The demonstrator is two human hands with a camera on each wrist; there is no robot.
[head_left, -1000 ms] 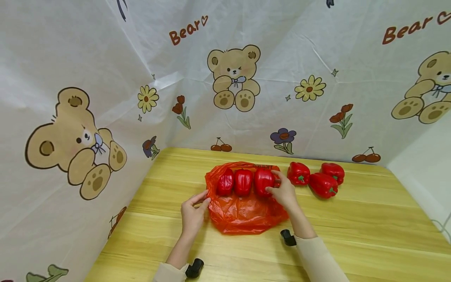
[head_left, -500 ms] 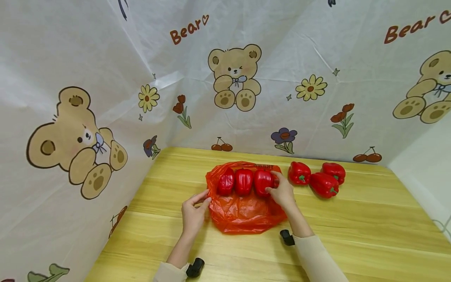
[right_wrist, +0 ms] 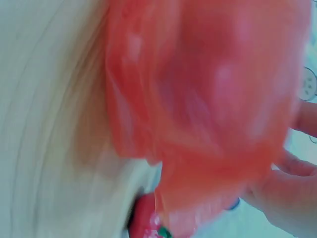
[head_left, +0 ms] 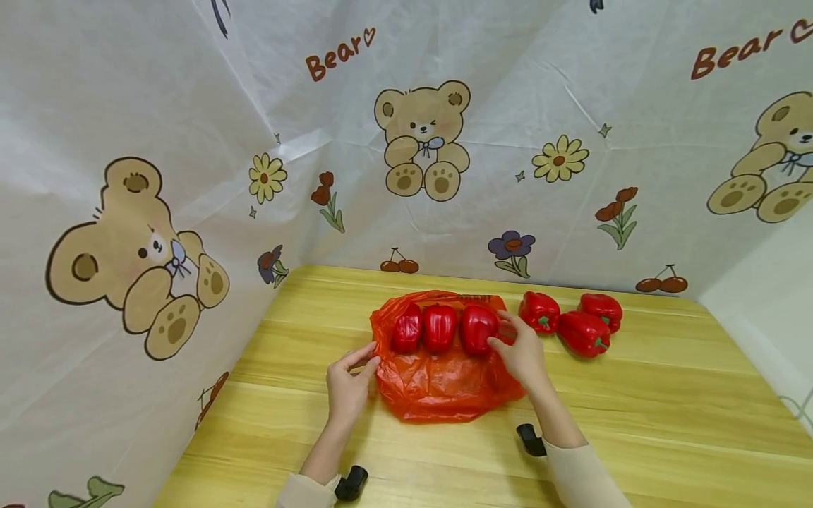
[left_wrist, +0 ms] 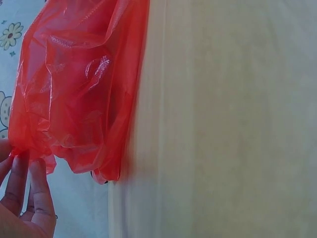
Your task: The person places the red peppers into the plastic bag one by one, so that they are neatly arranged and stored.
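Left hand: fingertips and thumb closed to a light pinch on the edge of the bag, film only. Right hand: fingers and thumb apart in a C at the right side of the nearest bagged pepper; can't tell if it has a firm hold or is just touching.

Bag lies between the 2 hands. 3 peppers in it, in a row: nearest at the right fingertips, middle pepper next to the left, end pepper just beyond and right of the left fingertips. 3 loose peppers clustered beyond and right of the right hand, on the table.

Handling, my guess: bag is near weightless, limp, tears or slides if tugged; pinch gathered rim, not 1 layer. Peppers look stiff, fairly light, slick; span the widest part, thumb opposite fingers, don't trust the stem.

Materials: bag is thin translucent red-orange plastic, crinkled, dark print beyond the right fingertips. Peppers glossy, blocky, lobed, deep red; the loose 3 show green stems. Table smooth, yellowish wood grain.
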